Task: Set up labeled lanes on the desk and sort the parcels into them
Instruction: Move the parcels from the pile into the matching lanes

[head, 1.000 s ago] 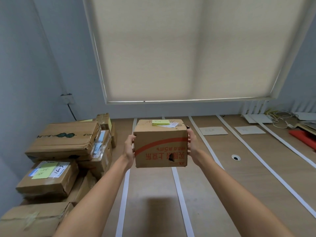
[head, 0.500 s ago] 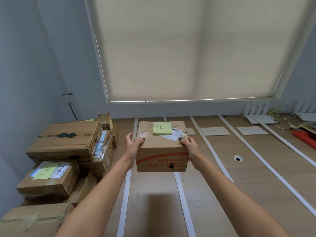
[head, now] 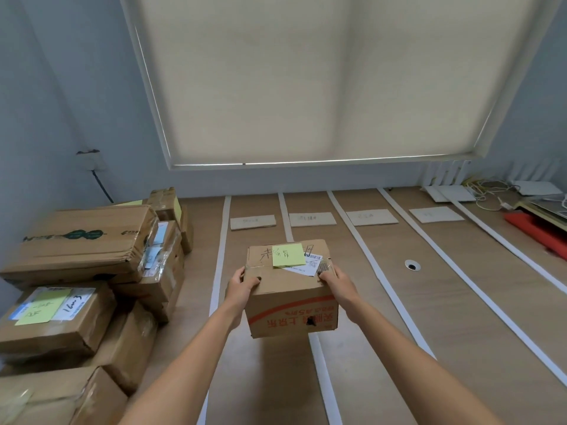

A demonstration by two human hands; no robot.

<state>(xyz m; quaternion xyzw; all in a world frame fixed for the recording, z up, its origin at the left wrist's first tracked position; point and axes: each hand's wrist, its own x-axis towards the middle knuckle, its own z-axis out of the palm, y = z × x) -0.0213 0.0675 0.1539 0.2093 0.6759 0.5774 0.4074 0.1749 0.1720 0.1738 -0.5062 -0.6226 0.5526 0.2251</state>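
Note:
A small cardboard box (head: 291, 305) with red print on its near face hangs above the desk, tilted so its top faces me. A green sticky note (head: 287, 254) and a white shipping label (head: 310, 265) lie on that top. My left hand (head: 242, 285) grips the box's upper left edge, and my right hand (head: 336, 282) grips the upper right edge. White tape strips (head: 362, 243) divide the wooden desk (head: 414, 317) into lanes. Paper lane labels (head: 311, 219) lie at the far end of the lanes.
A pile of cardboard parcels (head: 86, 265) fills the desk's left side, some with green notes. A cable hole (head: 412, 265) sits in a right lane. White devices, cables (head: 491, 191) and a red item (head: 540, 233) crowd the far right. A window blind hangs behind the desk.
The box has come lower and nearer to me and tipped forward, so its top with the note now shows. My fingers have moved from its sides onto its top edge.

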